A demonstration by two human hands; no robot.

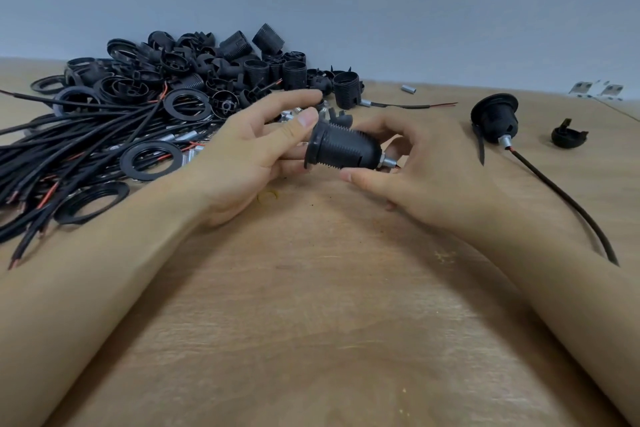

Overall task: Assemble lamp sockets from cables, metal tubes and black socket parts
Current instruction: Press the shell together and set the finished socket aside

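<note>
Left hand [249, 156] pinches the socket's [343, 149] flanged end; right hand [408, 163], fingers curled, grips its narrow end by the metal tube [388, 163], above the worktop [311, 288]. Prob. light, rigid plastic; ribbed body looks the surest hold.

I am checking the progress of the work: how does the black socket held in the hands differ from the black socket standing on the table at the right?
The black ribbed socket in the hands lies sideways above the wooden table, gripped by the left hand and right hand; the black flanged socket at the right rests untouched. A thin black cable trails from the right one; none shows on the held one. Both are black with a metal tube.
</note>
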